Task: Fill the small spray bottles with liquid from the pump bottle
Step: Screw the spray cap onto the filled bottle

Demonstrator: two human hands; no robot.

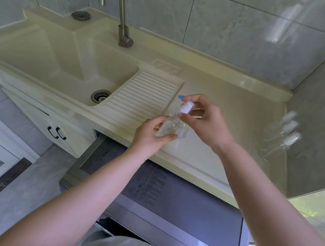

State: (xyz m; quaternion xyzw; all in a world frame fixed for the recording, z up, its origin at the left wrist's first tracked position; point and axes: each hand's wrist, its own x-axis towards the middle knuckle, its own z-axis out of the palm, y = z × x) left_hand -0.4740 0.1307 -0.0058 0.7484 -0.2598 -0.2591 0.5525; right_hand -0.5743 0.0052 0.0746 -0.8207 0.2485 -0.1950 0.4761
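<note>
My left hand (151, 136) grips a small clear spray bottle (168, 127) tilted above the counter's front part. My right hand (204, 121) pinches the bottle's white spray head (187, 107) at the neck; I cannot tell whether the head is seated or lifted. A thin clear tube (178, 143) hangs below the bottle. Just behind my right hand's fingers shows a blue tip (180, 97), perhaps the pump bottle's nozzle; the rest of it is hidden. Three blurred white spray heads with tubes (290, 130) sit by the right wall.
The cream counter (234, 104) has a sink basin (76, 71) with a drain on the left, a ribbed washboard (140, 94) and a steel faucet (122, 10). A tan wooden piece (198, 114) lies under my hands. A washing machine lid (185, 215) is below the counter edge.
</note>
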